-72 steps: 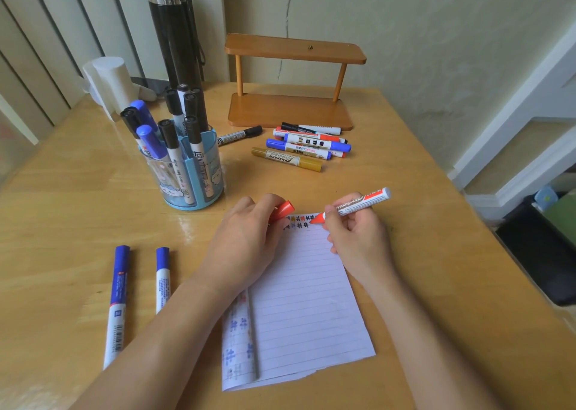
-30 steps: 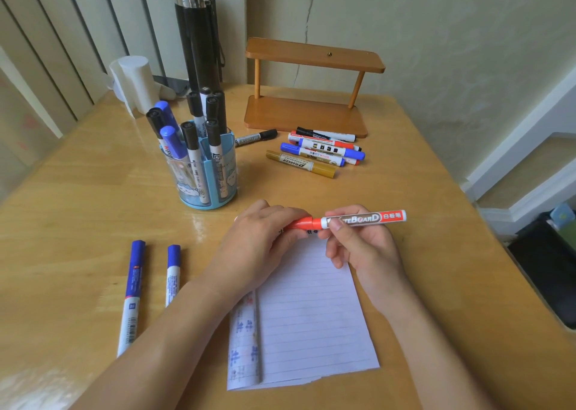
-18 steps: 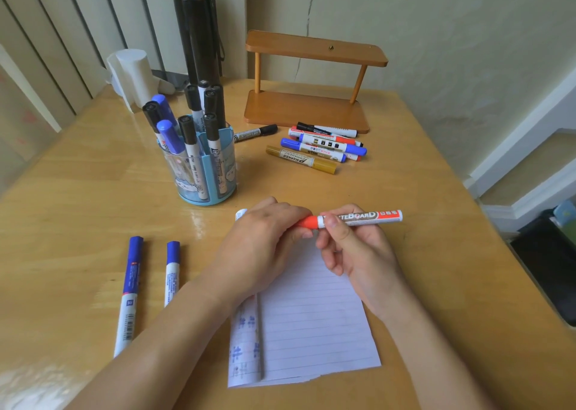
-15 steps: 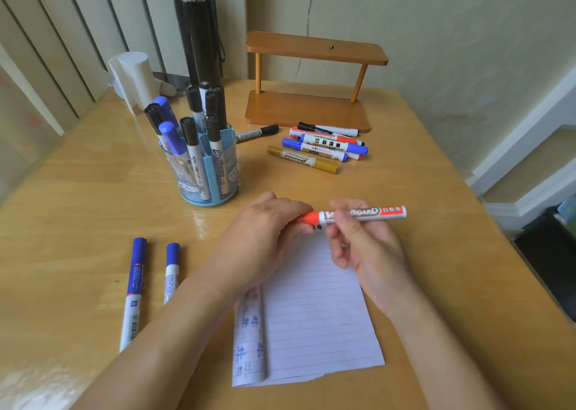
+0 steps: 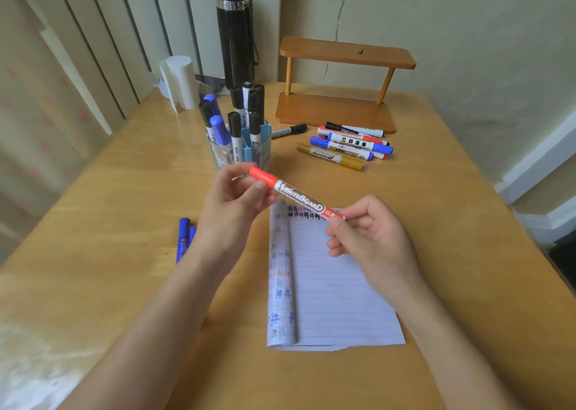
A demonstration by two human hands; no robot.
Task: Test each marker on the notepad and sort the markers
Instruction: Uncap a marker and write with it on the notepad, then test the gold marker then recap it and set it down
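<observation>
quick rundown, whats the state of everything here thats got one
red marker: capped, held slanted in the air
left hand: pinches its cap end
right hand: pinches its tail end
notepad: open, flat, test marks along top, left page curled
pen holder: upright, holds capped markers
gold marker: capped, lying flat
blue markers: lying flat, partly hidden
flask: upright, lid on
</observation>
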